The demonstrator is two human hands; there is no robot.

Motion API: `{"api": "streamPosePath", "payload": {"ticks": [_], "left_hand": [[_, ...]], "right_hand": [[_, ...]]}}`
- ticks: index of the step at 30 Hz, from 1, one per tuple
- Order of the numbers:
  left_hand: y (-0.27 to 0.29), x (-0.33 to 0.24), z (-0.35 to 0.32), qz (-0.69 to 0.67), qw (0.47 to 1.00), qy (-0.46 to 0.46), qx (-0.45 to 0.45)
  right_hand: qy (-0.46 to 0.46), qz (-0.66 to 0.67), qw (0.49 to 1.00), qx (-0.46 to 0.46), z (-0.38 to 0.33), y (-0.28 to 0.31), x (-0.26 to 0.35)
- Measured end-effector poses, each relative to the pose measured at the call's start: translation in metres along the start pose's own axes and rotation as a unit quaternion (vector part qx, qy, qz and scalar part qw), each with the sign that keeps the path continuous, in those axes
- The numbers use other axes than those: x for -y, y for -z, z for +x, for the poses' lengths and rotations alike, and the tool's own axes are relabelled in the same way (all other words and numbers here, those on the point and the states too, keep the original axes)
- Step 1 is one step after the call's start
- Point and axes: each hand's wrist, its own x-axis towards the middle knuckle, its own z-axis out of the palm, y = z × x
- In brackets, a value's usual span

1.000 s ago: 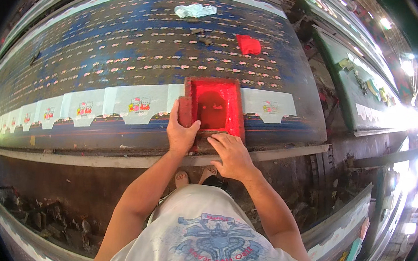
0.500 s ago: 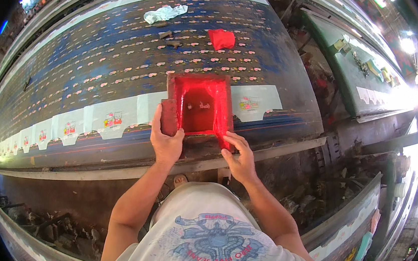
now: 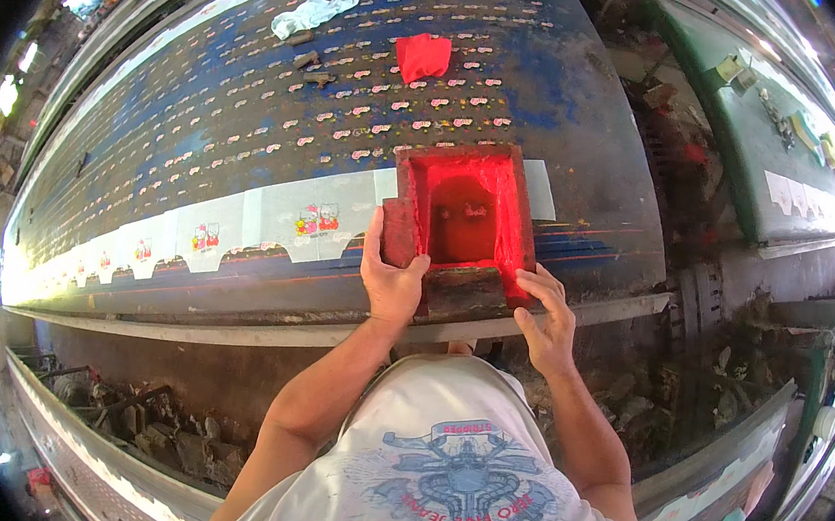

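A red-stained wooden printing frame (image 3: 462, 220) lies on the long blue table (image 3: 198, 139), over the row of white fabric pieces (image 3: 270, 226). My left hand (image 3: 391, 278) grips the frame's near left corner, thumb on its left side bar. On the near right corner, my right hand (image 3: 545, 318) rests with its fingers curled against the frame's edge. The frame's mesh glows red with ink inside. Printed pictures show on the white pieces to the left of the frame.
A red cloth (image 3: 423, 57) and a crumpled white cloth (image 3: 311, 12) lie at the table's far side, with small dark blocks (image 3: 313, 68) near them. A second green table (image 3: 800, 147) runs at the right. Rubble lies on the floor under the table's edge (image 3: 160, 427).
The frame has moved to the right along the row of white pieces. My hands have shifted from pressing on its near edge to gripping its two near corners.
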Motion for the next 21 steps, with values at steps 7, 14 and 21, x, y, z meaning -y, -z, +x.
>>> {"api": "streamPosePath", "payload": {"ticks": [7,14,21], "left_hand": [[-0.007,-0.002,0.001,-0.074,0.995,0.067,0.001],[-0.012,-0.008,-0.003,-0.061,0.996,0.064,-0.008],[-0.013,-0.017,-0.002,-0.061,0.995,0.084,-0.005]], "right_hand": [[0.006,0.039,0.999,0.033,0.002,0.019,-0.008],[0.024,-0.034,0.999,-0.017,0.006,0.020,-0.003],[0.182,-0.132,0.971,0.080,0.027,0.016,0.027]]}}
